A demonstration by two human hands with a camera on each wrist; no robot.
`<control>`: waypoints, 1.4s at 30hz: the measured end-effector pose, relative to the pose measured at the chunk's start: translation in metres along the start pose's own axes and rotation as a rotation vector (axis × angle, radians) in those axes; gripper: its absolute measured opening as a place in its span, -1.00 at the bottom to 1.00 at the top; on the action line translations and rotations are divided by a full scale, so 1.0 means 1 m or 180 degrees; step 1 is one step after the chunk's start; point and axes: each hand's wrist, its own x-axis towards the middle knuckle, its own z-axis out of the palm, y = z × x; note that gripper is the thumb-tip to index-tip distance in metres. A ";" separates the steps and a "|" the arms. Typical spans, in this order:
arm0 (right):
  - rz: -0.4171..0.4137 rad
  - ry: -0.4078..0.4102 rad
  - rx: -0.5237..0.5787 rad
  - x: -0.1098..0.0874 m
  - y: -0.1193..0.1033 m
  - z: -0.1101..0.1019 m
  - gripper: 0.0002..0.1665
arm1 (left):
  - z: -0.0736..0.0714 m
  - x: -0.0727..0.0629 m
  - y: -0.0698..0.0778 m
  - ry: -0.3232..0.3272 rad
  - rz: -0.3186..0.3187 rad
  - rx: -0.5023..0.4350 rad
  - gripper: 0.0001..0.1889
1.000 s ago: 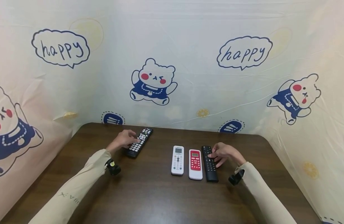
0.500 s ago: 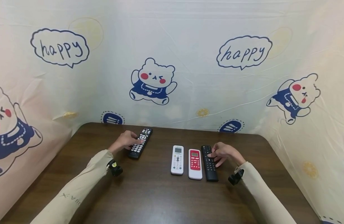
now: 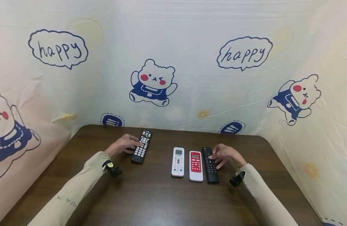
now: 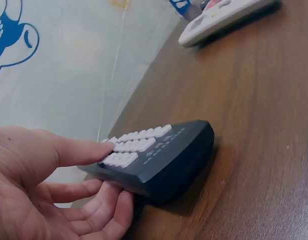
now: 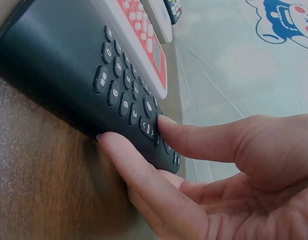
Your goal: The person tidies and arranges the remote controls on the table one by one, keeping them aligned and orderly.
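Note:
My left hand [image 3: 124, 144] holds a black remote control with white buttons [image 3: 140, 152] at the table's back left. In the left wrist view its thumb lies on the keys and the other fingers curl at the side and underneath; the near end [image 4: 179, 160] faces the camera. My right hand [image 3: 226, 153] pinches an all-black remote control [image 3: 212, 173], the rightmost of a row of three. The right wrist view shows the thumb on its buttons and the fingers along its edge. Left of it lie a white remote with a red face [image 3: 196, 175] and a plain white remote [image 3: 177, 164].
The brown wooden table [image 3: 162, 201] has its back edge against a pale curtain [image 3: 196, 84] printed with bears and "happy" bubbles. Bare tabletop separates the left remote from the row of three. Black wrist cameras sit on both cuffs.
My left hand has turned the white-buttoned remote a little straighter, its near end shifting toward me and to the right. The right hand and the row of three remotes hold their places.

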 end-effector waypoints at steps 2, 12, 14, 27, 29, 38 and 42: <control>0.0002 0.0024 0.0001 0.000 0.000 0.001 -0.75 | -0.003 0.000 -0.001 -0.0050 -0.0041 -0.0059 -0.29; -0.0012 0.0037 0.0048 -0.001 0.001 0.002 -0.73 | -0.007 -0.001 -0.004 -0.0110 -0.0074 -0.0143 -0.31; -0.0008 0.0043 0.0043 0.000 0.001 0.002 -0.74 | -0.008 -0.001 -0.005 -0.0117 -0.0047 -0.0197 -0.30; -0.0003 0.0025 0.0002 0.001 0.000 0.002 -0.77 | -0.005 -0.004 -0.009 -0.0176 0.0281 -0.0464 -0.14; 0.0001 0.0024 0.0002 0.002 0.000 0.002 -0.77 | -0.003 -0.004 -0.008 -0.0166 0.0311 -0.0512 -0.11; -0.0018 0.0022 0.0000 0.001 0.000 0.002 -0.74 | 0.001 -0.005 -0.006 -0.0152 0.0423 -0.0662 -0.04; -0.0020 0.0013 0.0007 0.000 0.000 0.002 -0.74 | 0.004 -0.008 -0.005 -0.0184 0.0428 -0.0650 -0.03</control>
